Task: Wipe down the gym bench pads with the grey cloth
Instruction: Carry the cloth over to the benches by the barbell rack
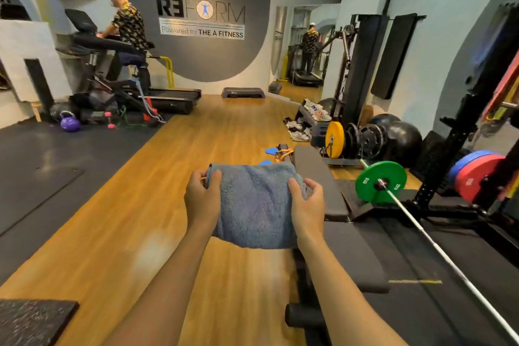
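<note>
A folded grey-blue cloth (254, 202) hangs in the air in front of me, held at both sides. My left hand (202, 199) pinches its left edge and my right hand (307, 206) grips its right edge. The black gym bench lies just to the right of the cloth: its long back pad (318, 177) runs away from me and its seat pad (352, 255) is nearer, below my right forearm. The cloth is held above the floor beside the bench and does not touch either pad.
A barbell (438, 250) with a green plate (380, 182) crosses the bench's right side, on a black rack (460, 154). Plates, exercise balls and shoes lie at the right. Another person stands on a treadmill (168, 97) at the far left. Black mats cover the left floor.
</note>
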